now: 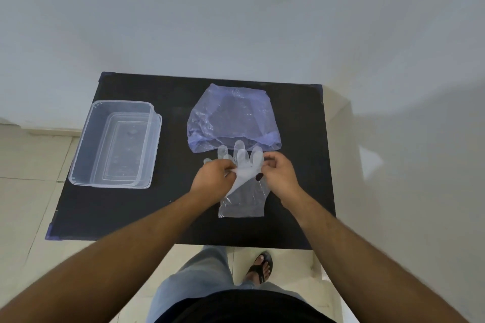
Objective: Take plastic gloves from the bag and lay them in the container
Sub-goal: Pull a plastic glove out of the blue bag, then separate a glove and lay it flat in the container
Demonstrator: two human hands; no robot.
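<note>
While the bluish plastic bag (pixel 233 118) lies open-mouthed at the frame's centre, both hands work a clear plastic glove (pixel 242 183) just below it on the black tabletop (pixel 168 212). The left hand (pixel 214 178) and right hand (pixel 279 176) each pinch an edge near the glove's fingers, seemingly peeling layers apart. This looks like the separating step; next the freed glove must be carried to the empty transparent container (pixel 86 144) at the left and laid flat inside.
</note>
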